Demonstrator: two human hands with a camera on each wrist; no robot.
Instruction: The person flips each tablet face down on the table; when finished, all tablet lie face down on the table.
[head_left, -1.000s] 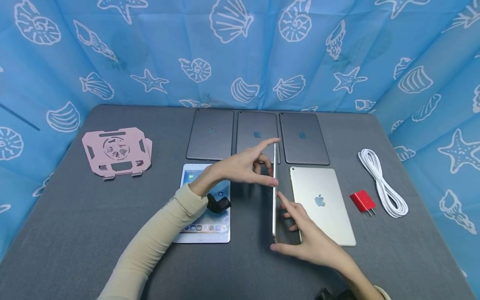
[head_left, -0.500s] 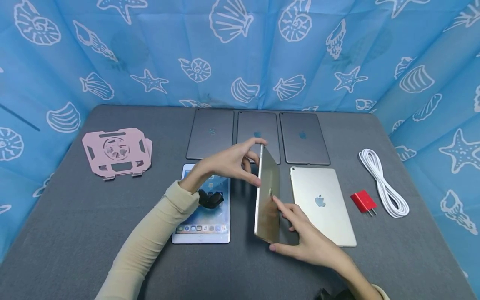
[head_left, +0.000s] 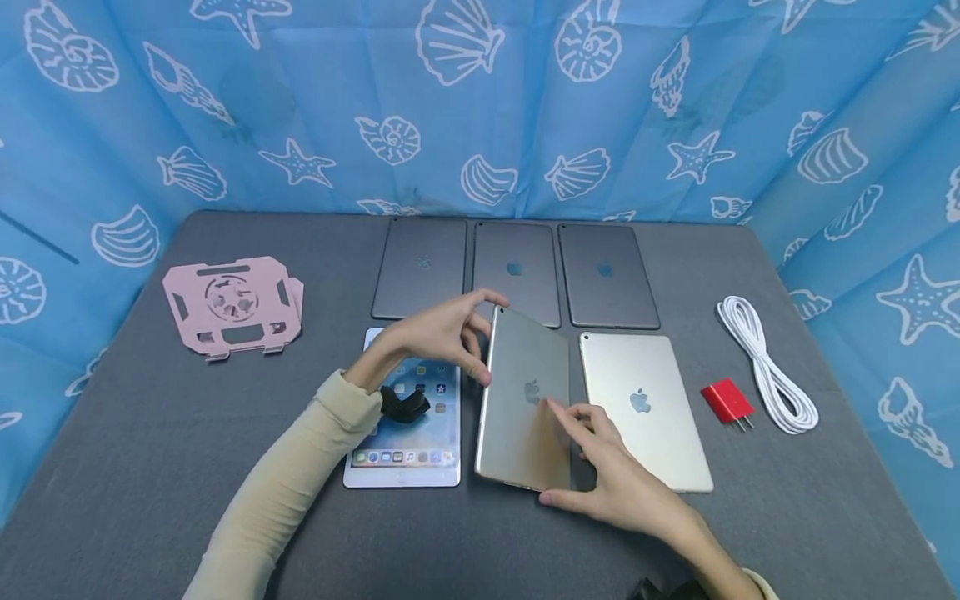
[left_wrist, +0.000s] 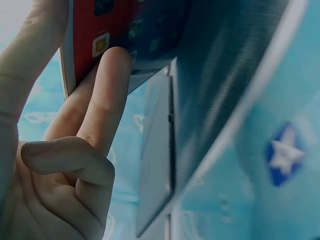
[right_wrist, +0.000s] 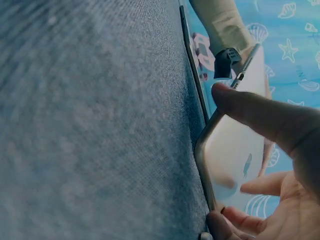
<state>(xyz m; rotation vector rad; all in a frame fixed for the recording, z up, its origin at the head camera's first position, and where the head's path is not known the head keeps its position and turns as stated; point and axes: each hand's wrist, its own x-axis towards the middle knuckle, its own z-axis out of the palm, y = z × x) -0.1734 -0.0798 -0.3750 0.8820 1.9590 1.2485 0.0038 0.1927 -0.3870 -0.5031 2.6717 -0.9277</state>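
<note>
From the head view we see our left hand [head_left: 442,333] pinching the far-left edge of a silver tablet [head_left: 525,400], held tilted, back up, over the grey worktop [head_left: 150,467]. Our right hand [head_left: 615,483] steadies its near-right corner with spread fingers. A lit tablet [head_left: 405,450] lies to its left, another silver one [head_left: 645,408] to its right.

At the left wrist, the fingers [left_wrist: 107,95] press the screen side of the held tablet [left_wrist: 115,30].

At the right wrist, the thumb [right_wrist: 255,112] rests on the tablet's edge [right_wrist: 225,155].
</note>
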